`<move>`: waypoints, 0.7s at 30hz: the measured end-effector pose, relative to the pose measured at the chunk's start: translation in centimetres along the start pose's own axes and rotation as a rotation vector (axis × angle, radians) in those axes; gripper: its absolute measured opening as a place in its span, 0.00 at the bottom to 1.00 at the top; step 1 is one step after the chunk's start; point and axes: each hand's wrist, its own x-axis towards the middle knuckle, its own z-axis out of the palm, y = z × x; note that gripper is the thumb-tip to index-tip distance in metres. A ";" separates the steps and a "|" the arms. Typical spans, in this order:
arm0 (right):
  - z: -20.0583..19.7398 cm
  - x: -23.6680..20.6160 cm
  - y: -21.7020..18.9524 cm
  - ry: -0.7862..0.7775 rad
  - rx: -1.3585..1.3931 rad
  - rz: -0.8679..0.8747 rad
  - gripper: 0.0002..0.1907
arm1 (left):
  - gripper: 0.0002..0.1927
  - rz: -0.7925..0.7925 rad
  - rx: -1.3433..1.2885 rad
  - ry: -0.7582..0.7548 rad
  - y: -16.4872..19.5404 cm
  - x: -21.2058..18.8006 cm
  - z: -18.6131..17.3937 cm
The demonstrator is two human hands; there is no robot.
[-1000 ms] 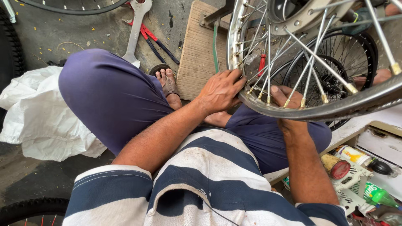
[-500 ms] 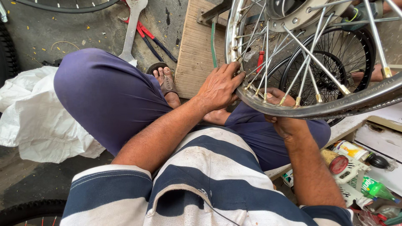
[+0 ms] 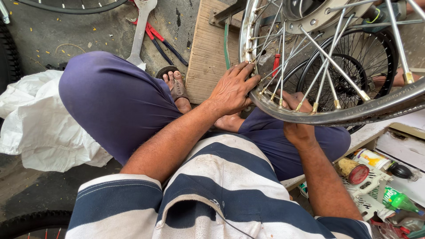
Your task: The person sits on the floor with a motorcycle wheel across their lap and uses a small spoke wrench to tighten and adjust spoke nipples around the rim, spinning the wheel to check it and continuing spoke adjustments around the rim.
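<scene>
Now, rim: resting over my lap, spokes already laced in.
Left hand: fingers together, pressed on rim's edge.
Right hand: under rim, grip hidden.
Left to do: can't tell.

Site was a bicycle repair workshop: spoked wheel rim on the bench, large spanner and red-handled pliers on stained concrete floor, spare tyres around.

Left hand gripping spoked wheel rim, right hand beneath, spanner on floor
</scene>
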 end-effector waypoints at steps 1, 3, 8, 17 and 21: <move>-0.1 -0.2 0.2 -0.052 0.149 0.158 0.19 | 0.33 -0.002 -0.003 0.004 0.0 0.0 0.1; -0.7 -0.4 0.8 -0.158 0.448 0.473 0.22 | 0.32 0.001 -0.007 0.014 -0.1 0.0 0.2; -0.7 0.7 2.2 -0.249 0.725 0.630 0.24 | 0.33 0.021 -0.030 0.002 -0.2 0.0 0.2; 1.8 2.7 2.4 -0.027 0.641 0.636 0.31 | 0.36 0.024 0.008 -0.027 -0.4 0.1 0.1; 2.1 2.7 2.8 0.123 0.058 0.411 0.31 | 0.34 0.033 -0.047 0.001 -0.8 0.5 0.0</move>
